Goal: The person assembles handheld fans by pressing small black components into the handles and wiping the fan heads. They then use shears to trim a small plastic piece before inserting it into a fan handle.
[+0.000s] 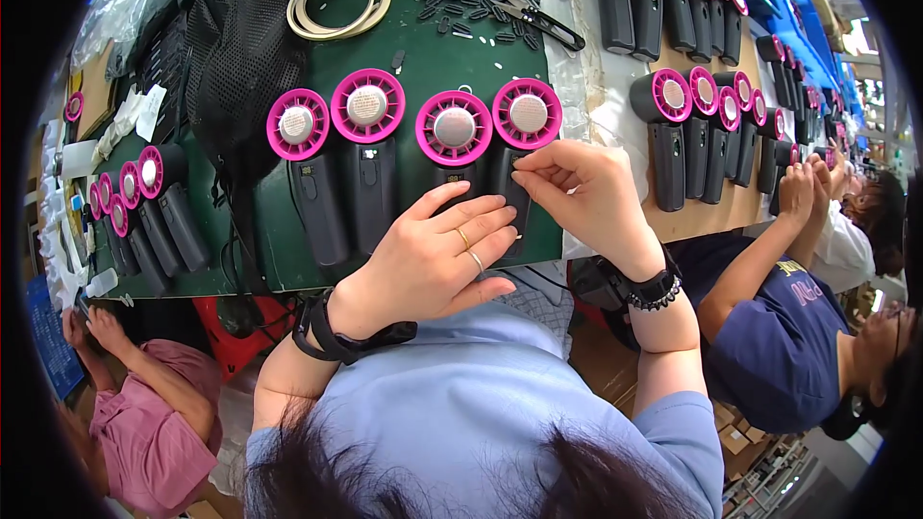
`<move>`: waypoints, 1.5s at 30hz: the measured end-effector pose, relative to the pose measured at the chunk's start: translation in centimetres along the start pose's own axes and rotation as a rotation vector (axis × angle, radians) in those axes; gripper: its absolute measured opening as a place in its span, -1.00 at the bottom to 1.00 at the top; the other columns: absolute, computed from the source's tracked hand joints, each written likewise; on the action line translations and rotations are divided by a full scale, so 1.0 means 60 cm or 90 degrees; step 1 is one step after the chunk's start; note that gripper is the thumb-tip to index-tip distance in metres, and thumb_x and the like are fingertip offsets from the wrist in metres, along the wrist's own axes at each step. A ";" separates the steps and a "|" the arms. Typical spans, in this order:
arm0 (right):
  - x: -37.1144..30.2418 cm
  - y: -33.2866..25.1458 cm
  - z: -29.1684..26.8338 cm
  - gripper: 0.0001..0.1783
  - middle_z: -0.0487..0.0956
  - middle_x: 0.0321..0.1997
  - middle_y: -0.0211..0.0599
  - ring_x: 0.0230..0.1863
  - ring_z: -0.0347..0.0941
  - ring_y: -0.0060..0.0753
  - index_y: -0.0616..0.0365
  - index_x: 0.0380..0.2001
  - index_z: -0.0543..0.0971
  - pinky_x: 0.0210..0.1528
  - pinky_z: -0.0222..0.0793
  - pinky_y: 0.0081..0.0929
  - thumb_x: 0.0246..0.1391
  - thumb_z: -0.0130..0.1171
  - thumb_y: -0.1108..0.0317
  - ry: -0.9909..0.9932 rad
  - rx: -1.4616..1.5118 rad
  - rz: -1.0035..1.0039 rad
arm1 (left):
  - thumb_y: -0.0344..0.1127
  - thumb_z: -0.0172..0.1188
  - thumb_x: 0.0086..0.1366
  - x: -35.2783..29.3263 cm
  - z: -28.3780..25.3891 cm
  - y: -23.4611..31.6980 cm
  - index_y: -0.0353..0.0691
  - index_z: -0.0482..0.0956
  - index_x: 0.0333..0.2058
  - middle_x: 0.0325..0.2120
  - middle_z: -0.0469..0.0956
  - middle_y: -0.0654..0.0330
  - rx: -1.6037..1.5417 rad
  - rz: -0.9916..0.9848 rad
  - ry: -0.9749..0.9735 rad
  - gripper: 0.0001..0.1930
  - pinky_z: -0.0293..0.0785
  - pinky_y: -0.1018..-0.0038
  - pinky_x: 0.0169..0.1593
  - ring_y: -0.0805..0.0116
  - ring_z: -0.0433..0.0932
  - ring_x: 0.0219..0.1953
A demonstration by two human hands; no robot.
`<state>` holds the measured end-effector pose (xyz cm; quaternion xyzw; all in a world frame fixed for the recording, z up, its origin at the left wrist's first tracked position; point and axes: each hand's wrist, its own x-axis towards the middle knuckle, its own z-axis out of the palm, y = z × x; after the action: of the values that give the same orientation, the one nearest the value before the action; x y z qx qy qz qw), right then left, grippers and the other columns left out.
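Four handheld fans with magenta slotted rims, silver round centres and dark grey handles lie in a row before me. My left hand (433, 250) is palm down with its fingers stretched out, across the handle of the third fan (453, 130) and reaching toward the fourth. My right hand (591, 192) pinches thumb and fingertips together at the upper handle of the rightmost fan (527, 115). Whatever is between those fingertips is too small to make out. The two fans at left, the leftmost fan (299, 125) and its neighbour (367, 106), lie untouched.
Tape rolls (338, 2), small black oval pieces (452, 5) and black-handled snips (538, 17) lie at the back of the green table (260, 264). More fans (671, 96) stand in rows at right, others (149, 173) at left. Co-workers (779, 336) sit on both sides.
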<state>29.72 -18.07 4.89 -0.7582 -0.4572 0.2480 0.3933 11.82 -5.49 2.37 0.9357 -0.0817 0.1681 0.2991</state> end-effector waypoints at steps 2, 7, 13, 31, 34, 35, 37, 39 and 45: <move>-0.004 0.002 0.004 -0.88 0.64 -0.49 -0.35 -0.51 0.51 -0.73 0.28 -0.36 0.66 -0.46 0.44 -0.69 -0.03 0.36 0.53 0.020 -0.005 -0.017 | 0.04 0.21 0.24 0.001 0.000 0.000 -0.23 0.57 -0.09 -0.01 0.58 0.14 0.003 0.002 0.000 -0.55 0.31 0.14 0.24 0.19 0.54 0.07; -0.011 0.004 0.011 -0.87 0.62 -0.48 -0.32 -0.54 0.51 -0.66 0.27 -0.35 0.67 -0.46 0.44 -0.68 -0.04 0.35 0.55 0.052 -0.050 -0.058 | 0.04 0.20 0.23 0.003 0.001 -0.001 -0.24 0.59 -0.19 -0.09 0.60 0.13 0.007 0.012 0.030 -0.58 0.33 0.16 0.21 0.22 0.54 0.04; -0.035 0.020 0.008 -0.78 0.59 -0.46 -0.28 -0.49 0.53 -0.52 0.23 -0.23 0.67 -0.43 0.43 -0.63 -0.01 0.28 0.61 0.117 -0.006 -0.066 | 0.07 0.20 0.23 0.006 -0.007 -0.007 -0.24 0.57 -0.15 -0.03 0.56 0.11 0.028 0.003 0.044 -0.54 0.31 0.15 0.20 0.18 0.50 0.09; -0.053 0.038 0.025 -0.58 0.50 -0.43 -0.33 -0.50 0.44 -0.36 0.10 -0.08 0.66 -0.45 0.40 -0.45 -0.11 0.33 0.54 0.133 -0.218 -0.283 | 0.15 0.13 0.26 0.010 -0.011 -0.011 -0.22 0.51 -0.05 0.09 0.50 0.13 0.092 -0.011 0.007 -0.46 0.27 0.19 0.15 0.16 0.46 0.11; -0.059 0.035 0.022 -0.58 0.49 -0.44 -0.35 -0.51 0.43 -0.38 0.08 -0.08 0.67 -0.46 0.39 -0.45 -0.12 0.33 0.54 0.119 -0.199 -0.295 | 0.14 0.11 0.29 0.003 -0.018 -0.013 -0.23 0.51 -0.07 0.04 0.53 0.12 0.064 -0.009 0.046 -0.48 0.31 0.19 0.12 0.14 0.49 0.07; -0.059 0.034 0.021 -0.58 0.49 -0.46 -0.36 -0.52 0.42 -0.38 0.08 -0.09 0.67 -0.47 0.38 -0.45 -0.12 0.33 0.54 0.108 -0.209 -0.292 | 0.14 0.09 0.30 0.001 -0.020 -0.014 -0.23 0.51 -0.07 0.02 0.55 0.12 0.049 -0.008 0.065 -0.49 0.33 0.19 0.10 0.13 0.50 0.05; -0.059 0.032 0.020 -0.57 0.47 -0.48 -0.39 -0.54 0.40 -0.40 0.07 -0.09 0.67 -0.48 0.36 -0.46 -0.13 0.34 0.53 0.086 -0.227 -0.286 | 0.12 0.13 0.27 -0.003 -0.026 -0.015 -0.23 0.52 -0.10 -0.02 0.56 0.12 0.042 -0.009 0.081 -0.50 0.34 0.19 0.09 0.14 0.51 0.03; -0.060 0.032 0.018 -0.57 0.46 -0.50 -0.40 -0.55 0.39 -0.40 0.07 -0.08 0.67 -0.49 0.36 -0.46 -0.13 0.34 0.52 0.083 -0.239 -0.283 | 0.09 0.21 0.22 -0.007 -0.031 -0.016 -0.23 0.54 -0.14 -0.09 0.58 0.14 0.025 -0.014 0.112 -0.52 0.37 0.20 0.07 0.15 0.54 -0.01; -0.064 0.029 0.021 -0.55 0.44 -0.56 -0.44 -0.57 0.36 -0.42 0.06 -0.07 0.66 -0.50 0.33 -0.47 -0.13 0.34 0.53 0.093 -0.251 -0.280 | 0.10 0.08 0.31 -0.017 -0.041 -0.018 -0.25 0.53 -0.14 -0.12 0.60 0.13 0.024 -0.025 0.135 -0.53 0.39 0.19 0.01 0.11 0.55 -0.03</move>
<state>27.89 -21.49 2.83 -0.7185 -0.6202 0.0082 0.3147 10.47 -3.09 3.30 0.9194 -0.0280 0.2621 0.2920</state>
